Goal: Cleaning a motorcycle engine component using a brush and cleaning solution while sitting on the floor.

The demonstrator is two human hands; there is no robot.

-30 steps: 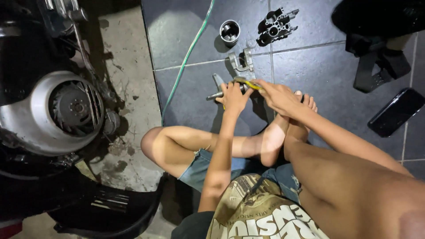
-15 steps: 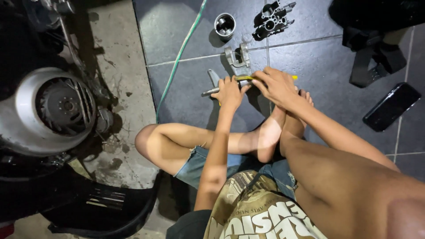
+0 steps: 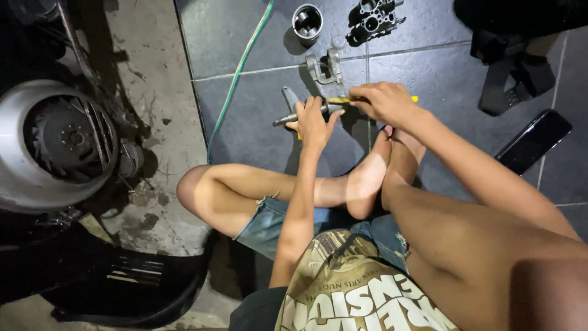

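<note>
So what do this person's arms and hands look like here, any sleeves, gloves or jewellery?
Both arms are bare as far up as the view shows, with no sleeves in sight. The left hand and right hand have no gloves, and no rings, watch or bracelet can be seen on the fingers or wrists.

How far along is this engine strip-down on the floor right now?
Done: a piston and a dark metal block already lie loose on the tiles. In hand: the left hand steadies a metal shaft while the right hand grips a yellow-handled tool against it. Left: the scooter engine beside the person sits open; nothing looks refitted.
</note>
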